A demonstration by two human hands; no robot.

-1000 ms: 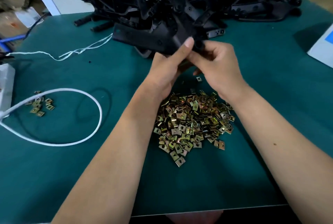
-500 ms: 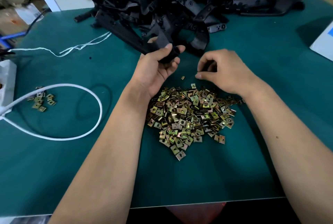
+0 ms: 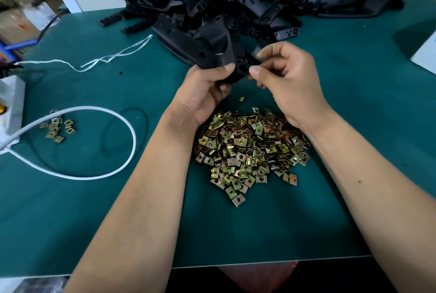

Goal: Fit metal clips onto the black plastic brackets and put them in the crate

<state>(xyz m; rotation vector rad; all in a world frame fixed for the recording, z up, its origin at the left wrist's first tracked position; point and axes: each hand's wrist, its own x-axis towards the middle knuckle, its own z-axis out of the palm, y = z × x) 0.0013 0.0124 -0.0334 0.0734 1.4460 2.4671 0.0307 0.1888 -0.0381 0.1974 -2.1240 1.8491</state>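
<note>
My left hand [image 3: 203, 94] grips the black bracket [image 3: 207, 56], rigid and light I'd guess, best held near its end tab. My right hand [image 3: 285, 80] is pinched at that tab; whether it's holding a clip, I can't tell.

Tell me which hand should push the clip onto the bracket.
Right. The right hand has its fingertips at the bracket end, probably pinching a clip; the left hand grips the bracket and steadies it.
</note>
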